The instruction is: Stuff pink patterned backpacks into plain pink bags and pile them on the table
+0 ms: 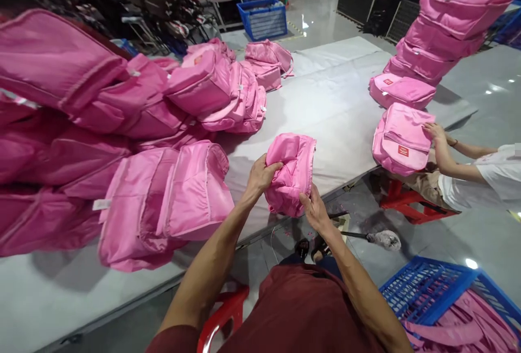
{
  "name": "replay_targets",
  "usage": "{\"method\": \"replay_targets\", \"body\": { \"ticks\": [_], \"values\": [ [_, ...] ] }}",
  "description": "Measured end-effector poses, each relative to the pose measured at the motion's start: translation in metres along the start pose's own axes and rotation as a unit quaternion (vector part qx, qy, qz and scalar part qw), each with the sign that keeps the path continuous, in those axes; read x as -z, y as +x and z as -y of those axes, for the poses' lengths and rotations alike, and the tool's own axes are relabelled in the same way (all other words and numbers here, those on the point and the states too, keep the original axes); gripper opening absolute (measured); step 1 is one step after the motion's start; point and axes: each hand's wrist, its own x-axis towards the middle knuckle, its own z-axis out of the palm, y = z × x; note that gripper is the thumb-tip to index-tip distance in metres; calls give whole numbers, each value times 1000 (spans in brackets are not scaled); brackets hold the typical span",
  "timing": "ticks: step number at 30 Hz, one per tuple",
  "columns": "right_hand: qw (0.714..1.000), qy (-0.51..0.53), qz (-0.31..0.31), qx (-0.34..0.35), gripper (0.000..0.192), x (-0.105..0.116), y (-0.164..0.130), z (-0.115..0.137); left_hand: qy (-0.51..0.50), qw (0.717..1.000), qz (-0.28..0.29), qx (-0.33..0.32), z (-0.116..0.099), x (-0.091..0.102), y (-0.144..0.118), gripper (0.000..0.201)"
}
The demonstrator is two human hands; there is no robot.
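A crumpled pink bag with a zipper along its right edge is held up over the table's front edge. My left hand is closed on its left side, thumb on top. At the lower right corner, my right hand pinches the fabric, its other fingers partly behind the bag. To the left, two pink bags lie against each other near the table's front edge, a white tag sticking out.
A large heap of pink bags covers the table's left. At right, a co-worker's hands touch a pink backpack beside a leaning stack. A blue crate and red stool stand on the floor.
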Motion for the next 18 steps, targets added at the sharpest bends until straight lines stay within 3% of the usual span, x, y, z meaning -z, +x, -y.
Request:
{"method": "replay_targets", "body": {
  "ticks": [5,11,15,18],
  "values": [
    [999,-37,4,36,80,-20,-7,-55,-33,998,-44,29,3,1,6,27],
    [998,-62,-17,18,61,-32,-13,-103,-21,996,-82,40,-3,-2,13,27],
    [997,-74,-30,-9,58,-40,-30,-115,-20,997,-66,21,-3,5,15,24],
    [991,-115,-66,-8,56,-46,-40,-102,-18,999,-41,9,1,14,16,25]
  ]
}}
